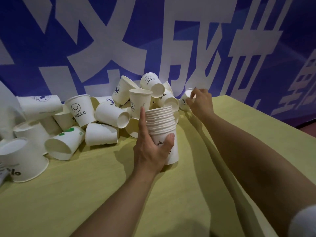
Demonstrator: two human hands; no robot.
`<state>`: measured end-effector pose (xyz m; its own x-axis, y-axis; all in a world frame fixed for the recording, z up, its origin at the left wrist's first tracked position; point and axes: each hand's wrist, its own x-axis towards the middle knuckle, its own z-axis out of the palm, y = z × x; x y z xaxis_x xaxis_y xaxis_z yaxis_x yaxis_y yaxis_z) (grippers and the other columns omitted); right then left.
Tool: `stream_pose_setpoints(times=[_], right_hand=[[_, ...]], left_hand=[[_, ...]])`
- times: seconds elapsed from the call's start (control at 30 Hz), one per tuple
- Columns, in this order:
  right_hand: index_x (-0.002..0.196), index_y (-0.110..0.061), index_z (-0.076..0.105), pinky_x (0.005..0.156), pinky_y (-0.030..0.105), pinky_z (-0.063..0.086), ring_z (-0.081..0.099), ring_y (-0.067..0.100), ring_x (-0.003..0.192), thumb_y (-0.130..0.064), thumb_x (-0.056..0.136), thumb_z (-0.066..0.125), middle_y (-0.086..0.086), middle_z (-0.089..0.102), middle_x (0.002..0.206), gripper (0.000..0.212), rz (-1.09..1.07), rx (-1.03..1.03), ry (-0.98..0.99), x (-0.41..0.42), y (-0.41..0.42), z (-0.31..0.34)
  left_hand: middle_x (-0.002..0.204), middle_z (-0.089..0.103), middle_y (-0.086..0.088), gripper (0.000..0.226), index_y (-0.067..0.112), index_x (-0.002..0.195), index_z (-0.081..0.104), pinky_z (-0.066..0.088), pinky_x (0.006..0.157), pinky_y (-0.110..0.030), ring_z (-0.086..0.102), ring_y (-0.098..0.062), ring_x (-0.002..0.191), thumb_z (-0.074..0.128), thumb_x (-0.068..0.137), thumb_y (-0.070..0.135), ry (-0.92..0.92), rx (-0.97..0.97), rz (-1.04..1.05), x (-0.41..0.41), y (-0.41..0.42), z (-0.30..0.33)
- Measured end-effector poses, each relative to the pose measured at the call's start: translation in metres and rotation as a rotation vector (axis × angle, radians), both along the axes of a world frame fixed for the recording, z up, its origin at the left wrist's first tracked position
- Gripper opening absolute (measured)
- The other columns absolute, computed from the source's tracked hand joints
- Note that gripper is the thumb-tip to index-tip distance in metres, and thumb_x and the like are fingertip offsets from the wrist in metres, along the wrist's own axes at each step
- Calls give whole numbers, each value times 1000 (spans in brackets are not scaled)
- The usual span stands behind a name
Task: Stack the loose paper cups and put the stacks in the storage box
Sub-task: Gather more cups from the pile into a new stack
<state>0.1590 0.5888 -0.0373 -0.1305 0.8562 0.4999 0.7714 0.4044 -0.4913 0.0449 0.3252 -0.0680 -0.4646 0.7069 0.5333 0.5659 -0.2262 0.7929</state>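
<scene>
Paper cups nested in an upright stack (pixel 162 124) sit gripped in the left hand (pixel 150 149) above the yellow table (pixel 102 185). The right hand (pixel 201 101) pinches a loose cup (pixel 185 100), partly hidden, beside the pile (pixel 95 113).

Head-worn wide-angle view, looking forward and down over a table top.

The single camera sits above and behind the person's forearms, which enter from the bottom edge and reach away from the lens; the left hand (pixel 152 147) and right hand (pixel 201 101) sit near mid-frame, close to the camera. It faces a blue banner wall (pixel 196 40) rising just behind the yellow table (pixel 85 194). Wide-angle bending curves the table's right edge. There is no second view to share the scene.
</scene>
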Motion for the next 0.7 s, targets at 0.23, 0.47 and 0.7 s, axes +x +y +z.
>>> stream_pose_setpoints(times=[0.23, 0.47, 0.7], right_hand=[[112, -25, 44, 81, 37, 60, 61, 22, 95, -30, 86, 72, -1, 53, 110, 39, 1, -30, 525, 33, -59, 20], [125, -42, 43, 79, 28, 60, 62, 15, 97, -18, 93, 61, -10, 53, 110, 44, 231, -172, 923, 26, -169, 15], [111, -23, 66, 74, 23, 57, 67, 14, 94, -23, 99, 57, -5, 66, 109, 15, 345, -180, 989, 20, -193, 21]], left_hand=[[136, 54, 12, 96, 56, 148, 7, 46, 78, -18, 60, 5, 100, 56, 67, 70, -67, 20, -143, 0, -5, 2], [130, 51, 25, 93, 48, 150, 21, 49, 81, -20, 57, 12, 107, 61, 67, 65, -123, -45, -301, 2, -9, 4], [124, 65, -2, 94, 48, 149, 31, 61, 82, -50, 71, -18, 100, 72, 65, 57, -257, -169, -522, 0, -12, 4]])
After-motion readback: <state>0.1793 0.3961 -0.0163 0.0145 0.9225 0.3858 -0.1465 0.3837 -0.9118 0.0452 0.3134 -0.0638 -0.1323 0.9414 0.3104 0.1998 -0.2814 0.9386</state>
